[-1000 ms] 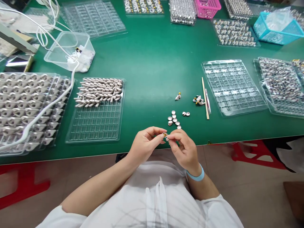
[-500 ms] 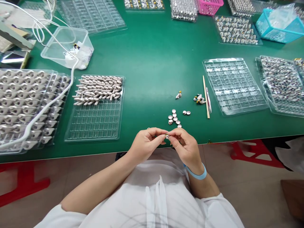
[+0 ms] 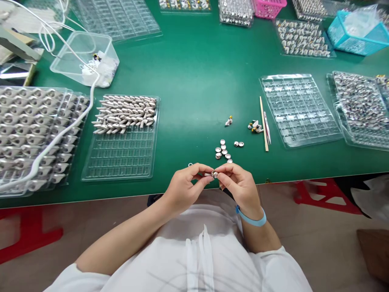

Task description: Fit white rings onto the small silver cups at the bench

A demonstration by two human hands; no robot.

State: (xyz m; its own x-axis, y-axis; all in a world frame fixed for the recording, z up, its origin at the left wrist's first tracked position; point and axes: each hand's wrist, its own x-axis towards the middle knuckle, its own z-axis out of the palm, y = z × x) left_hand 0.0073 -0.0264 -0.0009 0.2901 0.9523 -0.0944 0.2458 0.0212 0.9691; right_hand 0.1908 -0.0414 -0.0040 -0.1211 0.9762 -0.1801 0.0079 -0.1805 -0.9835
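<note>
My left hand [image 3: 184, 185] and my right hand [image 3: 240, 187] meet at the front edge of the green table, both closed in a pinch. Between their fingertips is a small silver-grey earbud piece [image 3: 215, 174], partly covered by the fingers. The left fingers grip its stem side, the right fingers its rounded end. Just beyond them lie several small round silver caps [image 3: 224, 152], with two more caps [image 3: 238, 144] to the right. A small ring-like piece [image 3: 190, 164] rests by my left knuckles. Farther off lies a small part with a yellow tip [image 3: 229, 121].
On the left stand a tray of stem-shaped housings [image 3: 121, 158], stacked trays of grey shells [image 3: 21, 140], a white cable [image 3: 57, 140] and a clear box [image 3: 68, 67]. To the right are a wooden stick [image 3: 263, 123], tweezers [image 3: 267, 127], a cluster of parts [image 3: 255, 126] and a clear tray [image 3: 300, 109].
The small piece between my fingertips has turned, and its stem now shows by the left fingers. My right hand has shifted slightly. The parts on the table lie as before.
</note>
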